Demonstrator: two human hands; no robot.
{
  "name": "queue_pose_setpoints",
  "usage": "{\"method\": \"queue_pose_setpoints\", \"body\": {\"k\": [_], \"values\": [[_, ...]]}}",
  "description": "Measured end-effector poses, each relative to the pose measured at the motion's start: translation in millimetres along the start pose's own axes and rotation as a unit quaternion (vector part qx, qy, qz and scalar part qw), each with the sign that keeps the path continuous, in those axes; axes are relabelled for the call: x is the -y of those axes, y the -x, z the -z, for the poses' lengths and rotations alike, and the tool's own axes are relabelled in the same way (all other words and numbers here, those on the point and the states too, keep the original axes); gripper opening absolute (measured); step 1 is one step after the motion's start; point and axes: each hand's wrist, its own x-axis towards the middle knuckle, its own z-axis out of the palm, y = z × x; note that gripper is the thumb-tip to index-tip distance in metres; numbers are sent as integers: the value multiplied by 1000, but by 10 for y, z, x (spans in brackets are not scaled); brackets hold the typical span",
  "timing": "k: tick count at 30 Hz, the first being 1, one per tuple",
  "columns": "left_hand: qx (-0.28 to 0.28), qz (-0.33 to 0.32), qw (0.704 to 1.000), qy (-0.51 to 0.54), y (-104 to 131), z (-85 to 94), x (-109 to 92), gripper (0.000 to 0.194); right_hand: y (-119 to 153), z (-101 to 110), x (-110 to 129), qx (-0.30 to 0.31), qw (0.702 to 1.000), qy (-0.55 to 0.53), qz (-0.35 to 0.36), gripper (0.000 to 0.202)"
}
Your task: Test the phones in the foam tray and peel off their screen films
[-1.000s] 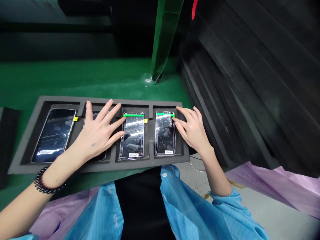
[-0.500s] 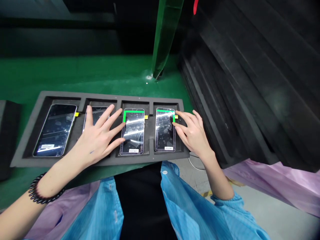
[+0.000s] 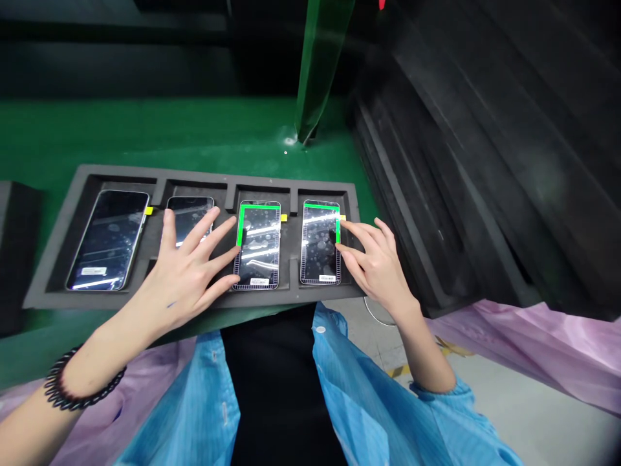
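Note:
Several phones lie face up in the compartments of a dark foam tray [image 3: 191, 300]. My left hand [image 3: 187, 272] is spread open over the second phone from the left [image 3: 191, 210], partly hiding it, and its fingertips reach the left edge of the third phone [image 3: 259, 249]. My right hand [image 3: 376, 262] has its fingers apart, two of them at the right edge of the rightmost phone [image 3: 320, 246]. Both of these phones are lit, with a green band along the top and part of one side. The leftmost phone [image 3: 109, 239] has a dark screen and a yellow tab.
The tray rests on a green table [image 3: 204, 136]. A green post [image 3: 323, 71] rises behind it. Black stacked foam trays [image 3: 485, 162] lean in from the right, and a dark block [image 3: 17, 252] stands at the left edge.
On the third phone, the green band has lengthened along the top and down the left side. On the rightmost phone it has also spread slightly. The view has tilted a little; the hands have barely moved.

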Motion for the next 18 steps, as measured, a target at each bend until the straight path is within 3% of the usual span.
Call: {"method": "queue_pose_setpoints", "body": {"k": [18], "values": [[11,-5,1000,9,226,12,-188,37,252,104,195,-1,999,-8,44,27]]}}
